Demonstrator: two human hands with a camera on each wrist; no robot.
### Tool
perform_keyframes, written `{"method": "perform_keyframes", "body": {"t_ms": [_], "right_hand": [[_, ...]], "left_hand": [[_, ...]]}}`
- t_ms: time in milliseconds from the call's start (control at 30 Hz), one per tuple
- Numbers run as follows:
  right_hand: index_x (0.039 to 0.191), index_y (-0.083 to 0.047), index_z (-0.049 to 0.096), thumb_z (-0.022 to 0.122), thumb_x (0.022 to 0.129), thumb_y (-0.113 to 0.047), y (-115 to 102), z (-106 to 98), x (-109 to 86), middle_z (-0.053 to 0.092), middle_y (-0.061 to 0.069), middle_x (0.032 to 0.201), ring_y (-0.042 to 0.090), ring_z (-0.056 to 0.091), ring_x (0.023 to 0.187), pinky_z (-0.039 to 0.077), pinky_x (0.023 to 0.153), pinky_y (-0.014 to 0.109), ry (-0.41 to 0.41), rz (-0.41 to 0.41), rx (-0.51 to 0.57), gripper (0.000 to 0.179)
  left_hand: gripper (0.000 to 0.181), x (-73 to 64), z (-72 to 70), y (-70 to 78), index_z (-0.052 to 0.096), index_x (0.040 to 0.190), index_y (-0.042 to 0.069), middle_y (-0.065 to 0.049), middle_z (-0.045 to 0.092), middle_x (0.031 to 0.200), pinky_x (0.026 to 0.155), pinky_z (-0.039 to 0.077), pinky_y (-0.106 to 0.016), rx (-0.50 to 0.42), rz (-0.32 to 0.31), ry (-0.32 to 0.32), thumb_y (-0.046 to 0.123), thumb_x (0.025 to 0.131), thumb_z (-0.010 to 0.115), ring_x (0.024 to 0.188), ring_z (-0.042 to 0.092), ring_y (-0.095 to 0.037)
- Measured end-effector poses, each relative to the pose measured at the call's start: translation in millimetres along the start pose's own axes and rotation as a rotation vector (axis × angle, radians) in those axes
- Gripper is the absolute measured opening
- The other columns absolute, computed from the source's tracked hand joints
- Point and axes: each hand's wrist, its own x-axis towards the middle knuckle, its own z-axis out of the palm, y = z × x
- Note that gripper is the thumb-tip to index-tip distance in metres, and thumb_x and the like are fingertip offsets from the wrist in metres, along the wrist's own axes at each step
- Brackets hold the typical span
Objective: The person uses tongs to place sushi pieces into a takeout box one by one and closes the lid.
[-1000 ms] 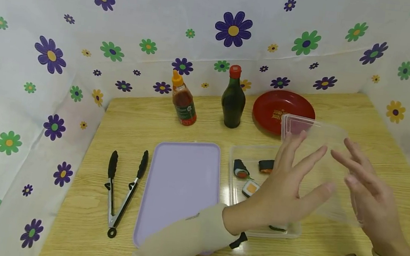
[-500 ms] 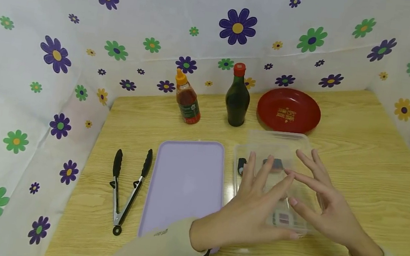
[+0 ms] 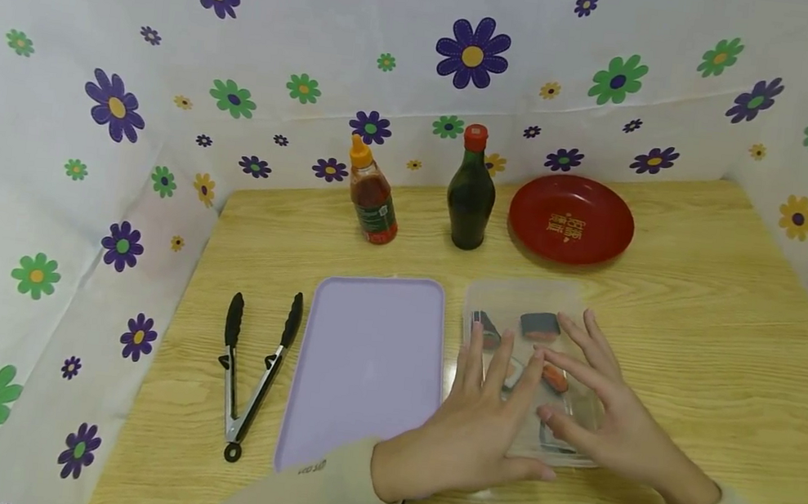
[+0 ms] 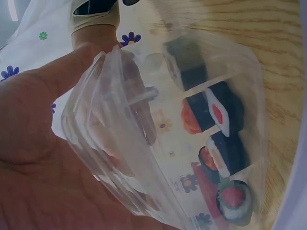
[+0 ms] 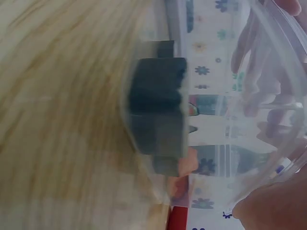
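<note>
A clear plastic container [image 3: 570,458] with several sushi pieces [image 3: 540,325] inside sits right of the lavender tray [image 3: 372,347]. Its translucent lid [image 3: 529,291] lies over the top. My left hand [image 3: 459,430] is spread on the lid's left part, fingers straight and thumb pointing right. From the other side my right hand [image 3: 615,422] rests on the lid with fingers extended, its fingertips close to the left hand's. Through the container's side, the left wrist view shows seaweed rolls [image 4: 225,108]. Dark pieces [image 5: 158,100] look blurred in the right wrist view.
Black-tipped metal tongs [image 3: 238,427] lie spread left of the tray. Along the back stand a red sauce bottle [image 3: 376,212], a dark green bottle [image 3: 471,201] and a red plate [image 3: 576,229]. Flowered sheeting [image 3: 323,38] encloses the wooden table [image 3: 722,318].
Both hands have brought the lid leftward and down from the container's right side onto its top. The sushi now shows through the lid. Other things stayed put.
</note>
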Motion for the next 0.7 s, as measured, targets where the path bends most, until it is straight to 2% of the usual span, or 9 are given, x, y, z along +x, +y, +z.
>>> {"method": "perform_keyframes", "body": {"t_ms": [100,300,467,533,600,700], "right_hand": [[0.147,-0.01,0.061,0.084,0.08,0.006,2.4,2.4,0.2,0.019,0.017,0.175,0.035,-0.012,0.165,-0.002,0.104,0.093,-0.001,-0.025,-0.008,0.072],[0.149,-0.011,0.059,0.085,0.081,0.003,4.5,3.2,-0.3,0.016,0.01,0.177,0.041,-0.014,0.163,0.001,0.103,0.094,-0.03,-0.037,-0.041,0.075],[0.155,-0.012,0.053,0.082,0.085,0.003,-0.6,-12.9,8.6,0.014,0.012,0.177,0.037,-0.011,0.165,0.005,0.108,0.091,-0.036,-0.045,-0.113,0.077],[0.157,-0.01,0.05,0.079,0.087,0.003,-2.3,-23.4,16.8,0.015,0.014,0.177,0.036,-0.008,0.166,0.006,0.112,0.088,-0.017,-0.072,-0.169,0.076],[0.159,-0.009,0.046,0.075,0.091,0.001,-2.0,-32.9,27.3,0.016,0.014,0.177,0.036,-0.005,0.166,0.008,0.117,0.084,-0.002,-0.095,-0.237,0.074],[0.163,-0.007,0.037,0.068,0.1,-0.011,3.2,-40.5,45.7,0.013,0.012,0.177,0.036,-0.003,0.166,0.009,0.123,0.076,-0.03,-0.098,-0.367,0.07]], "left_hand": [[0.123,1.0,3.5,-1.2,-0.001,0.17,0.011,-0.031,-0.003,0.173,0.126,0.017,-0.07,0.012,-0.023,-0.007,0.07,0.089,0.07,0.156,-0.018,-0.058],[0.122,0.5,6.2,-4.3,0.001,0.171,0.016,-0.029,-0.001,0.174,0.125,0.019,-0.072,0.012,-0.053,-0.026,0.075,0.088,0.068,0.159,-0.012,-0.055],[0.114,1.7,-6.5,-8.2,0.008,0.171,0.021,-0.021,-0.002,0.176,0.126,0.008,-0.073,-0.033,-0.11,-0.074,0.085,0.089,0.053,0.161,-0.014,-0.049],[0.11,7.3,-14.6,-12.6,0.013,0.171,0.021,-0.018,-0.002,0.177,0.127,0.004,-0.072,-0.046,-0.142,-0.053,0.087,0.09,0.048,0.162,-0.015,-0.045],[0.109,17.9,-21.5,-20.2,0.013,0.171,0.019,-0.015,-0.004,0.178,0.127,0.002,-0.071,-0.042,-0.162,-0.003,0.087,0.092,0.043,0.163,-0.017,-0.041],[0.106,38.8,-25.6,-38.4,0.008,0.171,0.017,-0.012,-0.007,0.178,0.128,-0.001,-0.069,0.017,-0.142,0.079,0.086,0.095,0.035,0.163,-0.019,-0.034]]}}
